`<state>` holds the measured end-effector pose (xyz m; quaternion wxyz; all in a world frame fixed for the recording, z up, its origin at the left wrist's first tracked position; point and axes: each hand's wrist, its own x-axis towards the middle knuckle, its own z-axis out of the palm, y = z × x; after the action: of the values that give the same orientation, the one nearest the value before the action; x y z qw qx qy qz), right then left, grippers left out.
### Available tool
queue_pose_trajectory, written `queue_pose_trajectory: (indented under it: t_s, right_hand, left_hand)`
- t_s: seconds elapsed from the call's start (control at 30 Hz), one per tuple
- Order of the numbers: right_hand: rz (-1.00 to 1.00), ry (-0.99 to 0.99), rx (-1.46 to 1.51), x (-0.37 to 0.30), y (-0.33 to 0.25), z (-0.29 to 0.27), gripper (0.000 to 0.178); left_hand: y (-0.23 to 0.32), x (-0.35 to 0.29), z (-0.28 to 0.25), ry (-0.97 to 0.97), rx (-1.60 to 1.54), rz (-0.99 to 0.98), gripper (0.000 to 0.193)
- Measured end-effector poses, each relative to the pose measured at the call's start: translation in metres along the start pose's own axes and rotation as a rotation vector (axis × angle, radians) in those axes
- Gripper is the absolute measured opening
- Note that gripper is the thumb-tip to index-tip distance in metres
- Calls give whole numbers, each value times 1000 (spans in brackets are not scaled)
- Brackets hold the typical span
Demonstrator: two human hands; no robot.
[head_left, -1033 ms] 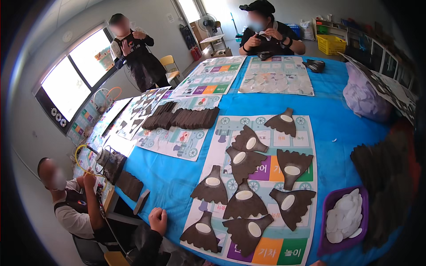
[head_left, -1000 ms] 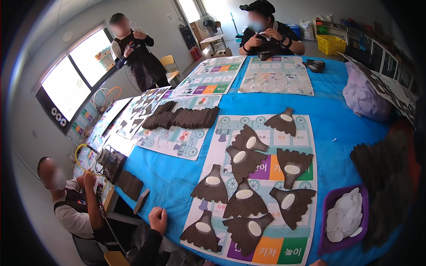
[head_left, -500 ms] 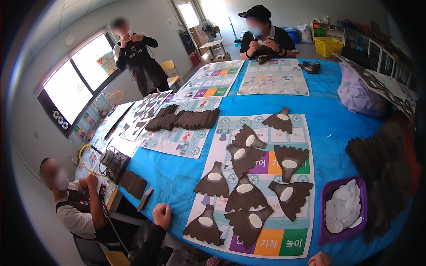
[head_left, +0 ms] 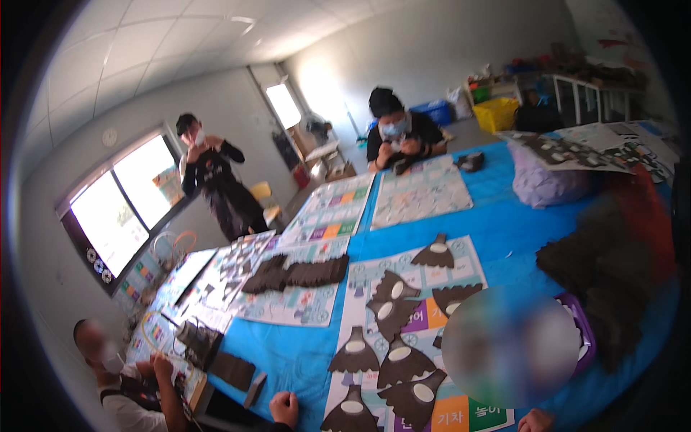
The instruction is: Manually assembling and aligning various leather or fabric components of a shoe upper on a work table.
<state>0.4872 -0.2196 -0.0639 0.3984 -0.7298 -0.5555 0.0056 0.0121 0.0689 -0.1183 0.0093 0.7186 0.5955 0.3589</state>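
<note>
Dark fan-shaped pieces (head_left: 404, 369) stay put on the sheet (head_left: 466, 259) by the near edge of the table (head_left: 299, 353) as our view tips upward, left hand (head_left: 284, 408) balled loosely, right hand (head_left: 537, 420) too cropped to tell its grip: work looks paused!

Beside the left hand (head_left: 284, 408), the worktop (head_left: 299, 353) is showing blue; to its right, dark brown cutouts (head_left: 403, 366) are bearing white ovals (head_left: 401, 351); the sheet (head_left: 425, 315) beneath is showing purple, orange and green blocks.
</note>
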Motion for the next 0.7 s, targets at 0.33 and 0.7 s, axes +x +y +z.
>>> queue_pose_trajectory:
  t_s: [0.33,0.7]
  right_hand:
    - [-74,237,32,-10,0,18,12]
    - [-878,-377,1213,48,-232,-82,17]
  left_hand:
    - [-9,1,1,70,58,19,27]
    - [6,8,3,26,40,40,27]
